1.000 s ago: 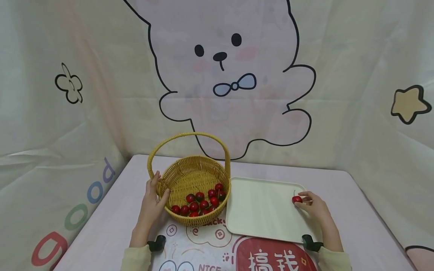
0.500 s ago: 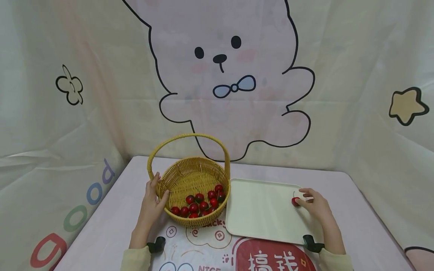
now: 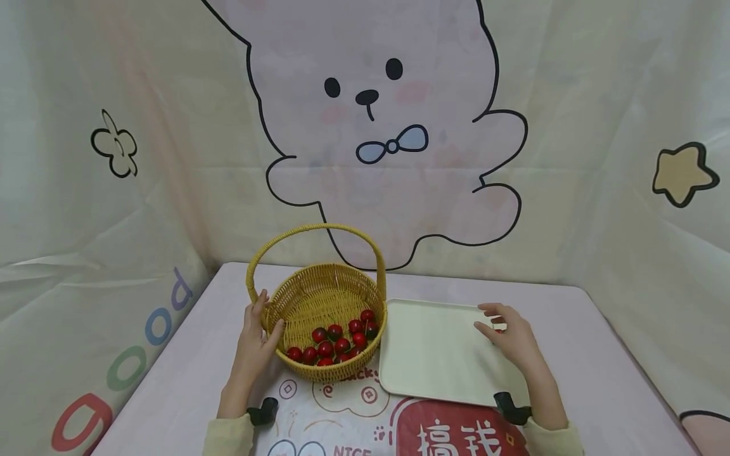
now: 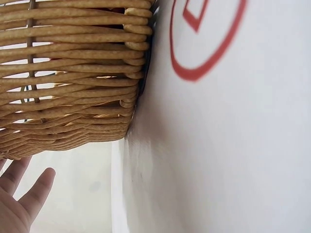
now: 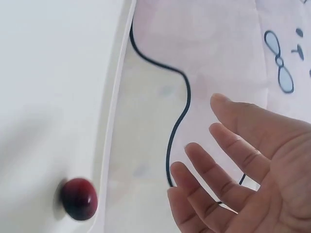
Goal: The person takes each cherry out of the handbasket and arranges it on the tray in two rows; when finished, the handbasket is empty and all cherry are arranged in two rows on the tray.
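Observation:
A yellow wicker basket [image 3: 325, 297] with a tall arched handle has several red cherries [image 3: 342, 345] gathered along its near side. At its left side is my left hand [image 3: 255, 339], thumb overlapping the rim and straight fingers against the outer wall. In the left wrist view, fingers [image 4: 39, 194] extend beside the weave. A pale rectangular tray [image 3: 436, 351] lies right of the basket. Above the tray's right end hovers my right hand [image 3: 513, 335], fingers apart, holding nothing. One dark red cherry [image 5: 79, 199] lies on the tray, mostly hidden behind this hand in the head view.
The white table [image 3: 587, 367] carries a printed mat [image 3: 353, 424] with red and blue drawings along its near side. Curtains with cartoon prints [image 3: 393, 190] stand behind and on both sides. Dark straps [image 3: 512, 408] sit on the wrists.
My right hand has let go of the cherry, leaving it on the tray's right end, and has shifted left with fingers spread. My left hand and the basket have stayed put.

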Demonstrator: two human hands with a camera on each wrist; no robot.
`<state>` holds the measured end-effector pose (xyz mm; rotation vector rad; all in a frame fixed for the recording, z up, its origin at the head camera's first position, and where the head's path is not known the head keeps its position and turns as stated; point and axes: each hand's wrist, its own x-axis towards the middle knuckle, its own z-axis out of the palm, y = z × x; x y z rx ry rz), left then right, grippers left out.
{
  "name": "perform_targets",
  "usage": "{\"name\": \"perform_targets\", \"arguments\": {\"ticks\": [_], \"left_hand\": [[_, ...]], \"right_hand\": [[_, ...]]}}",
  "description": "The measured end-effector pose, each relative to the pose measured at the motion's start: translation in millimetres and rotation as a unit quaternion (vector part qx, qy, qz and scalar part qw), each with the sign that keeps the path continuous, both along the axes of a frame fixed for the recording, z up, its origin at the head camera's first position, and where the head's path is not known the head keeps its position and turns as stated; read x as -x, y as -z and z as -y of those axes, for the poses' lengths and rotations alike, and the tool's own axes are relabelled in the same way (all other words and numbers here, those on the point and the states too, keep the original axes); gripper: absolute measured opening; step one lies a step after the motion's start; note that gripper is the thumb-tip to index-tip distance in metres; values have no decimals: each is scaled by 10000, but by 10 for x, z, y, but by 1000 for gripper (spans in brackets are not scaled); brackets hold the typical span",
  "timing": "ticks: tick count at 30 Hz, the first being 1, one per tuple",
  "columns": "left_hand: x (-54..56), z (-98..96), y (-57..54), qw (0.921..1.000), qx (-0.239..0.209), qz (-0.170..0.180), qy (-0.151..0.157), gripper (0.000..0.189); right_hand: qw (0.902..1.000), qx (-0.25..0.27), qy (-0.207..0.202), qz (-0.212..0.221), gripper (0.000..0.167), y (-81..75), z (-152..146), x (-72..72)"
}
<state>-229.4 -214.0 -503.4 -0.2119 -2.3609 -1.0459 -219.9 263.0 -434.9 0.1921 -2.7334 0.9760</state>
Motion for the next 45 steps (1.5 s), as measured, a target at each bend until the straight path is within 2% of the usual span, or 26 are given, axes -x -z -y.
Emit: {"name": "perform_targets", "arguments": {"ticks": [6, 13, 22, 33, 39, 45], "left_hand": [[0, -3, -16, 10000, -7, 67, -23, 82], [-3, -7, -7, 9999, 8, 129, -33, 83], [-28, -9, -35, 10000, 9, 94, -25, 82], [-22, -11, -4, 9999, -12, 130, -11, 81], [-25, -17, -1, 10000, -8, -20, 31, 80], [-33, -9, -14, 10000, -11, 59, -21, 80]], "right_hand": [[9989, -35, -255, -398, 36, -27, 275, -9], [9962, 67, -705, -516, 36, -33, 657, -55], [9921, -34, -1074, -654, 31, -80, 1183, -86], [9771, -40, -2095, -370, 25, -105, 1882, -131], [9717, -79, -2347, -245, 24, -30, 2143, -132], [9669, -280, -2522, -267, 23, 12, 2355, -99]]}}
